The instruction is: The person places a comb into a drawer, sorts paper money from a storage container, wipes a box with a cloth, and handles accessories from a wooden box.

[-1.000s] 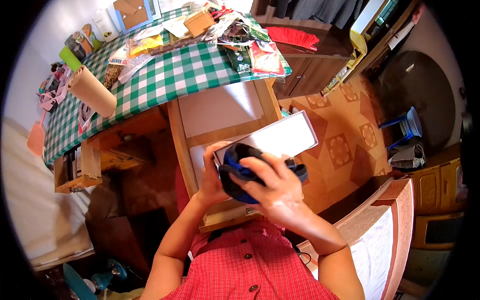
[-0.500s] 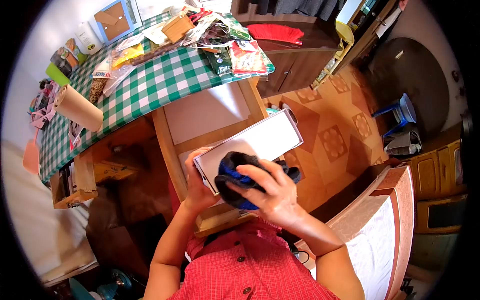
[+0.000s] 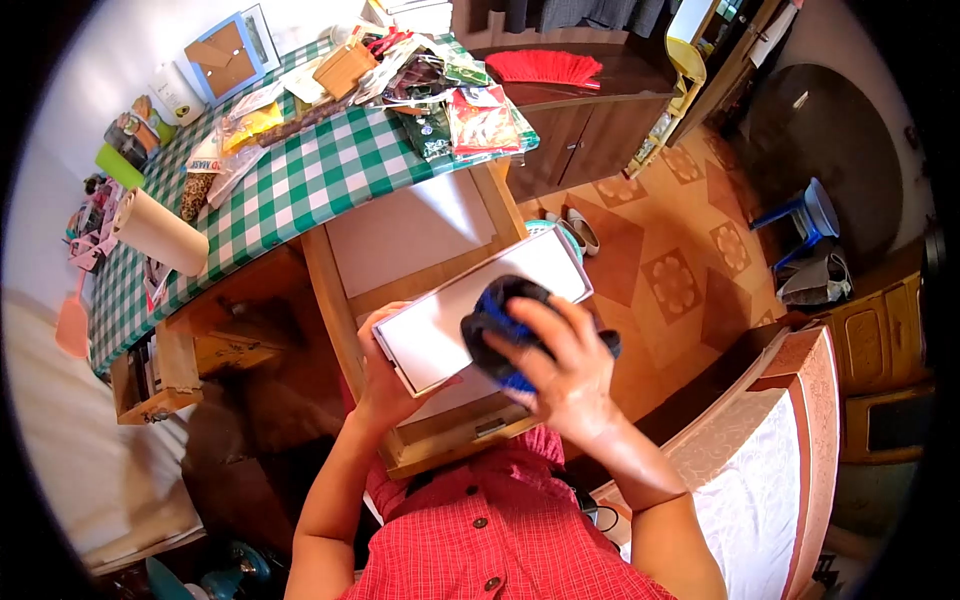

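My left hand [image 3: 385,375] grips the near left end of a shallow white rectangular box [image 3: 422,335], fingers behind it and thumb along its edge. The box is tilted, with its white inside toward me. In my right hand [image 3: 568,375] is a bunched black-and-blue soft cloth item [image 3: 490,330], slightly blurred. It overlaps the box's right part in this view, and a dark end of it pokes out beyond my fingers. Below both hands lies a pulled-out wooden drawer [image 3: 330,268] with a pale bottom.
A table with a green checked cloth [image 3: 300,185] carries packets, a paper roll [image 3: 160,232] and picture frames. Another drawer [image 3: 165,390] stands out at the left. To the right are a bed [image 3: 765,480] and a blue stool [image 3: 815,210]; shoes [image 3: 582,230] lie on the floor.
The black-and-blue cloth item and my right hand have shifted right and slightly up across the box. The box has moved a little left, and the shoes show more fully.
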`<state>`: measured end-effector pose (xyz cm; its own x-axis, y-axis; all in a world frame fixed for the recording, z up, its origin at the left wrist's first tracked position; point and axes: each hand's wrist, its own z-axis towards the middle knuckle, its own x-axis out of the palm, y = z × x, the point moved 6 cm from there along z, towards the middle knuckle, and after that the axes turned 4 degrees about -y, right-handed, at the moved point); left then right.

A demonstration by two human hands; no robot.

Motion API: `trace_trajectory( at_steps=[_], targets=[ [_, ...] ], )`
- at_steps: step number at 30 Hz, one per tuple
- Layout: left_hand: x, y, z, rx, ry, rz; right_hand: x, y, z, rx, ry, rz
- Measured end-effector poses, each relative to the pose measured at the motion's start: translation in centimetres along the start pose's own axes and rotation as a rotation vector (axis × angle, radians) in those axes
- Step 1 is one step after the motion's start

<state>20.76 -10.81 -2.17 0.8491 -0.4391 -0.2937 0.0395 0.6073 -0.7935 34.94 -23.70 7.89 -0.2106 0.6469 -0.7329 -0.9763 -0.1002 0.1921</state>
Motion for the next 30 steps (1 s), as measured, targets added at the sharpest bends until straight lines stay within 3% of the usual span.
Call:
trace_trajectory(
  at_steps=[4,7,10,12,14,16,18,20,24,28,30],
  targets=[
    [-0.2,-0.5,0.5,-0.075,0.093,0.109,-2.2,-5.7,2.1,0.326,-0.062,-0.275],
    [-1.1,-2.9,1.5,-0.133,0.156,0.214,-1.9,-6.7,1.4,0.438,-0.046,0.017],
    [-3.5,-7.9,4.3,-0.168,0.100,0.106,-1.1,-7.6,0.4,0.500,-0.116,0.188],
    [-1.1,-11.6,6.4,0.014,0.239,0.429,-0.6,-8.5,0.2,0.580,-0.222,0.500],
    [2.8,-12.2,7.7,0.107,0.300,0.625,-0.1,-8.6,-0.2,0.573,-0.286,0.530],
    [6.1,-11.1,8.7,0.094,0.291,0.778,1.2,-9.0,-1.4,0.827,-0.212,0.764],
    [7.3,-10.1,9.1,-0.030,0.393,0.742,0.8,-8.1,-0.9,0.747,-0.271,0.796],
    [6.3,-10.4,9.3,-0.015,0.355,0.731,1.1,-8.2,-2.2,1.027,-0.191,1.073],
    [0.1,-12.4,9.6,-0.024,0.164,0.556,-0.6,-9.5,-2.1,1.013,-0.433,1.126],
    [-4.5,-9.6,7.7,-0.040,0.028,0.326,-1.5,-8.8,-0.6,0.964,-0.321,1.121],
    [-4.8,-6.7,5.1,0.063,0.036,0.176,-0.1,-7.9,-0.2,0.842,-0.150,0.983]
  ],
)
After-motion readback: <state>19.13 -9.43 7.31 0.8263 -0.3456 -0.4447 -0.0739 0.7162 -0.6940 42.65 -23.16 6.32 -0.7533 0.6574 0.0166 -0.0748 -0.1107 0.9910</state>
